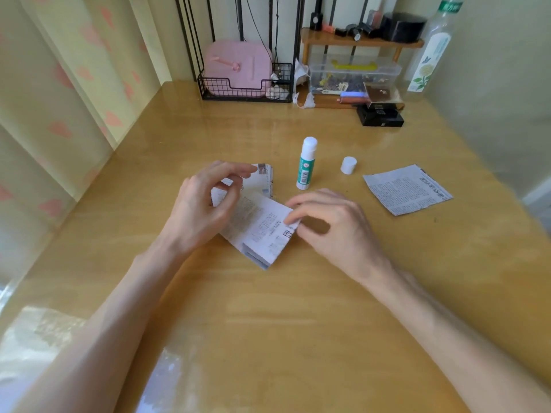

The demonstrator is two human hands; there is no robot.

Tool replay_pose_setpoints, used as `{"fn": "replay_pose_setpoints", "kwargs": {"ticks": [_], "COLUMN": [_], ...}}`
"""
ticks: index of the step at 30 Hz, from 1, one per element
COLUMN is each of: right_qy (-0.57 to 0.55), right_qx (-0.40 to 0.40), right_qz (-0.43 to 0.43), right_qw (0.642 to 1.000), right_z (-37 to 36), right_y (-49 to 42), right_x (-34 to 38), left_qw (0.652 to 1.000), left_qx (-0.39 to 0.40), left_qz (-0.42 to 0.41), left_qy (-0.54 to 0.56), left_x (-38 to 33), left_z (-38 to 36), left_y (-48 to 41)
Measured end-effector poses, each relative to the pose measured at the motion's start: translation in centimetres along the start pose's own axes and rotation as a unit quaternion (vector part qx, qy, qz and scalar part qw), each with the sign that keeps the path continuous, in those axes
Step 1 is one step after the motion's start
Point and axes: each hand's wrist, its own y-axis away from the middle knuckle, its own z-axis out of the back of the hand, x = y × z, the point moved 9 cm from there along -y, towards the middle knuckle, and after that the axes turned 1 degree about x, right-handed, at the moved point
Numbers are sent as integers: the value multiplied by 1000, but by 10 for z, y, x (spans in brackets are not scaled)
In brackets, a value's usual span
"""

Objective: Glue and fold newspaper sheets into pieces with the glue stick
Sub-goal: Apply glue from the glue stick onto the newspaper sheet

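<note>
A folded newspaper piece (256, 228) lies on the wooden table between my hands. My left hand (205, 201) hovers over its far left end with fingers loosely curled, thumb and forefinger near the paper's upper edge. My right hand (325, 225) pinches the piece's right edge with thumb and fingertips. Behind it lies a small stack of folded newspaper pieces (267, 177). The glue stick (306, 163) stands upright and uncapped beyond the paper, its white cap (348, 165) standing to its right. A flat newspaper sheet (407, 189) lies further right.
At the back stand a black wire basket (247, 87) with a pink case, a small wooden shelf (357, 40) over a clear plastic box (354, 74), a black box (380, 116) and a clear bottle (432, 52). A curtain hangs along the left table edge.
</note>
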Motion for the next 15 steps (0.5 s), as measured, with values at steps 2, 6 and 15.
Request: {"fn": "replay_pose_setpoints", "kwargs": {"ticks": [2,6,15], "right_qy": [-36,-80,-116], "right_qx": [21,73,76], "right_qz": [-59,-155,-247], "right_qw": [997,982,959], "right_z": [15,37,51], "right_y": [10,27,35], "right_x": [-22,-57,-89], "left_qw": [1000,993,968], "left_qx": [26,112,207], "left_qz": [-8,-43,-90], "left_qy": [4,-9,-113], "left_x": [-7,-21,-22], "left_z": [-10,-39,-84], "left_y": [2,9,23]}}
